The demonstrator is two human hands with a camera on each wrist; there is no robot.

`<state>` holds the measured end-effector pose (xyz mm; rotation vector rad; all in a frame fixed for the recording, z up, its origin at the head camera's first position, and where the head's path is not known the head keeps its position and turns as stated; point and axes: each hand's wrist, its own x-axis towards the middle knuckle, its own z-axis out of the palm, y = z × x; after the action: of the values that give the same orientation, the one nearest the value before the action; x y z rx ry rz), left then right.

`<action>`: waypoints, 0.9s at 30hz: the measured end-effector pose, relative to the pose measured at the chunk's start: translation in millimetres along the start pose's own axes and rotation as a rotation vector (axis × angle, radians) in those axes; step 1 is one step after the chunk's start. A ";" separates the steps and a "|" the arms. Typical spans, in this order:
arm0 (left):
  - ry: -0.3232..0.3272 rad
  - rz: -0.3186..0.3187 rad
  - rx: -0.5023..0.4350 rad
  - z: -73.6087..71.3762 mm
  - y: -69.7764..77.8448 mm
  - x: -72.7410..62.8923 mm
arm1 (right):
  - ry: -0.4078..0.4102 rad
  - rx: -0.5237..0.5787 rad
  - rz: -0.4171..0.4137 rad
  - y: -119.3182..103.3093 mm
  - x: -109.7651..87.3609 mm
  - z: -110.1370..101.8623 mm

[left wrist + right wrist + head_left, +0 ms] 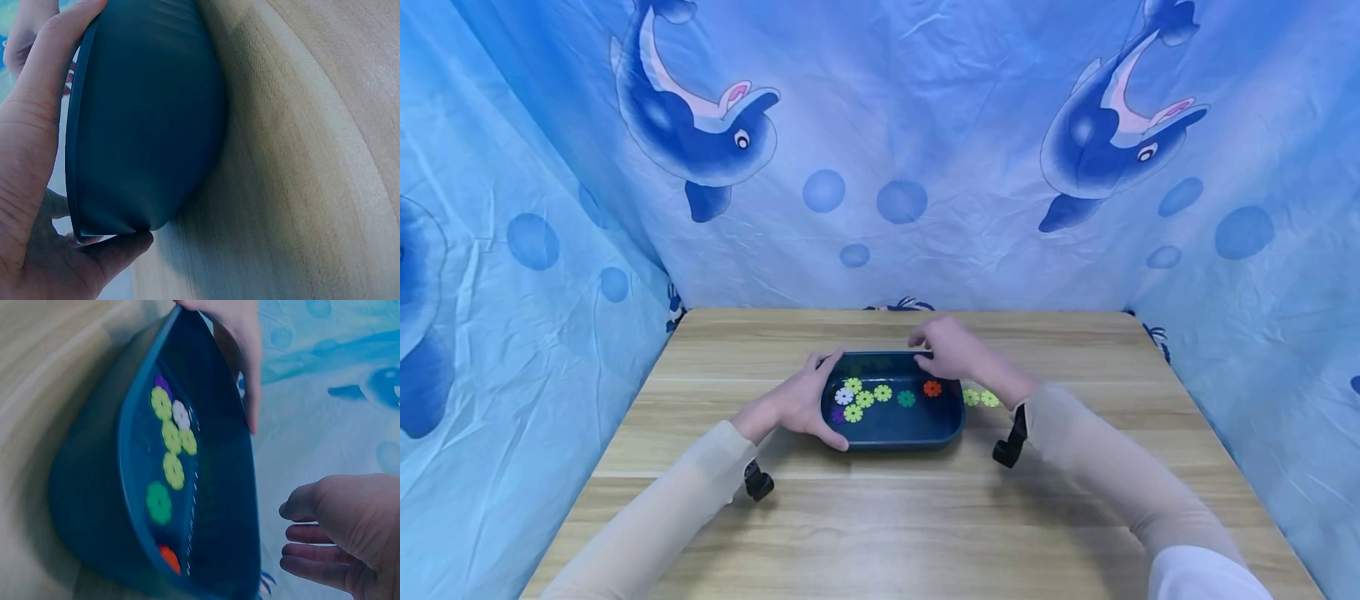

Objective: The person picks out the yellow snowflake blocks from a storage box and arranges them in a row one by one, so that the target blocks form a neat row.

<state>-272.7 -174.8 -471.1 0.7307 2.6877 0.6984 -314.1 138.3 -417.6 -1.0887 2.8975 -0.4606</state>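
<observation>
A dark blue rectangular plastic bin point(895, 433) is in the middle of the table. Its left end is gripped by my left hand point(808, 398), with the thumb on the near side and the fingers toward the far side. Inside lie small notched plastic discs: several yellow ones point(865, 399), a white one point(844, 396), a purple one point(838, 415), a green one point(906, 398) and an orange one point(932, 388). Over the far right rim, my right hand point(951, 346) hovers with loosely bent fingers. In the right wrist view, that hand point(344, 534) holds nothing and is apart from the bin.
Two yellow discs point(981, 397) lie on the wooden table point(880, 517), just right of the bin. Blue fabric point(880, 100) with dolphin prints hangs behind the table and on both sides. A black camera point(1009, 450) hangs at the right wrist.
</observation>
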 end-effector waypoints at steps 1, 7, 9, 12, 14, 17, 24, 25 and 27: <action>-0.001 0.001 -0.002 0.1 -0.1 0.1 | -0.007 0.004 -0.006 -2.7 2.7 3.1; -0.018 -0.018 -0.007 1.7 -0.8 0.4 | -0.033 0.030 -0.040 -17.2 13.7 18.6; -0.021 -0.021 -0.010 1.9 -0.9 0.6 | -0.044 0.035 -0.041 -20.8 15.5 23.1; -0.023 -0.018 -0.016 1.7 -0.7 0.4 | -0.075 0.036 -0.034 -24.3 17.3 30.5; -0.026 -0.018 -0.016 1.2 -0.2 -0.1 | -0.091 0.041 -0.031 -25.9 18.0 35.3; -0.024 -0.014 -0.012 0.6 0.2 -0.7 | -0.105 0.037 -0.035 -28.0 19.2 41.6; -0.022 -0.022 -0.002 -0.9 1.0 -0.5 | -0.170 0.003 -0.015 -33.9 22.4 53.5; -0.025 -0.025 -0.001 -1.2 1.2 -0.6 | -0.181 -0.003 -0.009 -34.9 22.9 55.0; -0.022 -0.018 -0.002 -1.5 1.2 -0.2 | -0.205 -0.008 0.005 -36.9 23.7 57.7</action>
<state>-272.6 -174.6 -469.2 0.7091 2.6706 0.6844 -301.8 81.1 -460.4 -1.0605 2.7256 -0.3173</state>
